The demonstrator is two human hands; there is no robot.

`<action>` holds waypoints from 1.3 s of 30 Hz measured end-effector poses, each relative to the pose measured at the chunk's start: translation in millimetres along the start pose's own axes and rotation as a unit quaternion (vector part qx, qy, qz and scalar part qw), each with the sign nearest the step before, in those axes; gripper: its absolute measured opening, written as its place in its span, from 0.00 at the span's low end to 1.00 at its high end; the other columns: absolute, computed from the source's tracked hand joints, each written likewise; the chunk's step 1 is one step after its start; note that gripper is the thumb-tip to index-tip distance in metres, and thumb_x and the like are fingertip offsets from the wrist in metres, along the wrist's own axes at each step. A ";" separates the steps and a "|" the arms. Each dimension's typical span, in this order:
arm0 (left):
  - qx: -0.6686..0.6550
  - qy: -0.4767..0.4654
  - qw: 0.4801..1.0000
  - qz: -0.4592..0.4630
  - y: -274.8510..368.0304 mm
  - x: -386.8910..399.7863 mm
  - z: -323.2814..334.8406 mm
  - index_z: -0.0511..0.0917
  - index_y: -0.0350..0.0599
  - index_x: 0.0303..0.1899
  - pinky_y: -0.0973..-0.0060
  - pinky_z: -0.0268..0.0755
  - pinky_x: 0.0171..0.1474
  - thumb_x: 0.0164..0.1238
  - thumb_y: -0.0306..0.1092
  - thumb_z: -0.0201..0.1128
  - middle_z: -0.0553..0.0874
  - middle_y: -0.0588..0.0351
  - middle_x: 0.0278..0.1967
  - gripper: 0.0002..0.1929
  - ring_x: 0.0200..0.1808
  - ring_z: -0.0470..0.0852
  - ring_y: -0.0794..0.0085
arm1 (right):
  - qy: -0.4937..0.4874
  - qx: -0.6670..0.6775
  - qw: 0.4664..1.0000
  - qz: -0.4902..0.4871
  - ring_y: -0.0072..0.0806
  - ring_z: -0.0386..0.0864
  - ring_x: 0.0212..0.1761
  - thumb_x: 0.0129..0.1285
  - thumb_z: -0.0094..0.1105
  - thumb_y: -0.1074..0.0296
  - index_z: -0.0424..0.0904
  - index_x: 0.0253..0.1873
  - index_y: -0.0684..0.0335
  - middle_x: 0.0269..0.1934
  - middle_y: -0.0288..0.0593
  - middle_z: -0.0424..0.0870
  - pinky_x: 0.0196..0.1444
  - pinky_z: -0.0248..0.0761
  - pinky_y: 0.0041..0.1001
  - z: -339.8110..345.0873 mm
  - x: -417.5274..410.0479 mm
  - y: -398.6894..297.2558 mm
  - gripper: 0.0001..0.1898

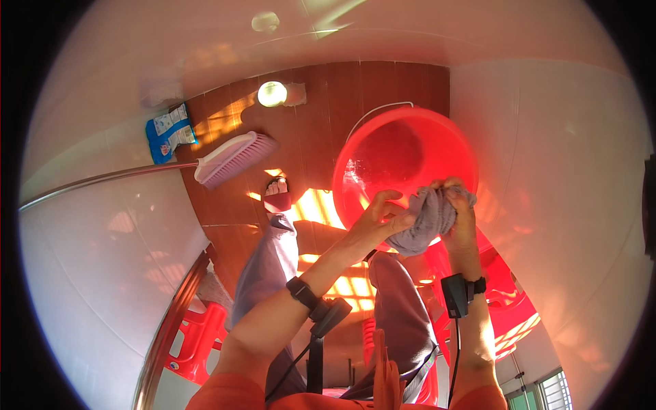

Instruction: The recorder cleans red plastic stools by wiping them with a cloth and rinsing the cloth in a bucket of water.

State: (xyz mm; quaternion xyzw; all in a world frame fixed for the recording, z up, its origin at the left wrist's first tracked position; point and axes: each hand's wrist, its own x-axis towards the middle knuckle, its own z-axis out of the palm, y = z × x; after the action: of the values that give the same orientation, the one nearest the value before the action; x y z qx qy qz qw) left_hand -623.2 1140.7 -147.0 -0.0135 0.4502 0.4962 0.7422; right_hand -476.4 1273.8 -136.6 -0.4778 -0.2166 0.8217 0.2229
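Observation:
A bunched grey cloth (pixel 428 220) hangs over the near rim of a large red plastic bucket (pixel 353 205). My right hand (pixel 464 220) grips its right end, the fingers curled over the fabric. At the cloth's left side is my left hand (pixel 382 218), its fingers bent and spread apart. The left thumb reaches the edge of the cloth; whether it presses on it cannot be told. Below the hands, the bucket's inside looks wet and shiny, and its far rim carries a thin pale handle (pixel 379 113). Both wrists wear black strapped devices with cables.
A pink broom (pixel 236 159) leans in from the left over the brown tiled floor (pixel 318 133). Beside it lies a blue-and-white plastic packet (pixel 171 133). Red plastic stools (pixel 197 343) stand at lower left and right (pixel 512 318). Pale walls (pixel 553 169) enclose the space.

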 end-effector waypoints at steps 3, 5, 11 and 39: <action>-0.140 -0.049 0.988 -0.033 -3.2 -8.0 -1.6 0.55 0.45 0.72 0.66 0.75 0.58 0.61 0.56 0.72 0.78 0.49 0.58 0.46 0.57 0.81 0.63 | -0.099 0.056 0.993 -0.043 0.42 0.81 0.50 0.63 0.57 0.71 0.72 0.47 0.60 0.52 0.50 0.80 0.55 0.77 0.39 25.2 -12.8 -0.1 0.09; -0.317 -0.191 0.924 -0.091 1.9 -12.8 4.5 0.56 0.46 0.72 0.68 0.72 0.62 0.57 0.56 0.75 0.78 0.51 0.57 0.48 0.60 0.78 0.66 | -0.090 0.001 0.995 -0.040 0.44 0.81 0.51 0.63 0.57 0.72 0.71 0.48 0.60 0.54 0.52 0.79 0.54 0.77 0.40 39.1 -21.2 -4.0 0.10; -0.115 -0.211 0.966 -0.092 19.5 -21.7 16.2 0.63 0.44 0.68 0.73 0.71 0.61 0.51 0.39 0.81 0.77 0.58 0.57 0.44 0.57 0.77 0.73 | -0.130 -0.176 0.976 -0.013 0.35 0.81 0.49 0.65 0.57 0.74 0.72 0.45 0.61 0.47 0.47 0.81 0.52 0.77 0.36 42.9 -22.4 -29.3 0.06; 0.319 0.147 0.936 0.035 12.5 30.4 47.0 0.62 0.36 0.57 0.60 0.78 0.48 0.51 0.49 0.76 0.82 0.35 0.48 0.40 0.51 0.84 0.48 | 0.085 -0.492 0.847 -0.181 0.38 0.80 0.46 0.64 0.67 0.56 0.69 0.55 0.67 0.47 0.54 0.78 0.47 0.75 0.35 1.8 31.6 15.1 0.24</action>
State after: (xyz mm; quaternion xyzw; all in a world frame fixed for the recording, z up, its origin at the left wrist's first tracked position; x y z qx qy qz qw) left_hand -598.7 1191.1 -134.5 0.1673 0.6891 0.3444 0.6153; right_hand -494.5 1279.5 -166.2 -0.5453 -0.6551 0.5088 0.1207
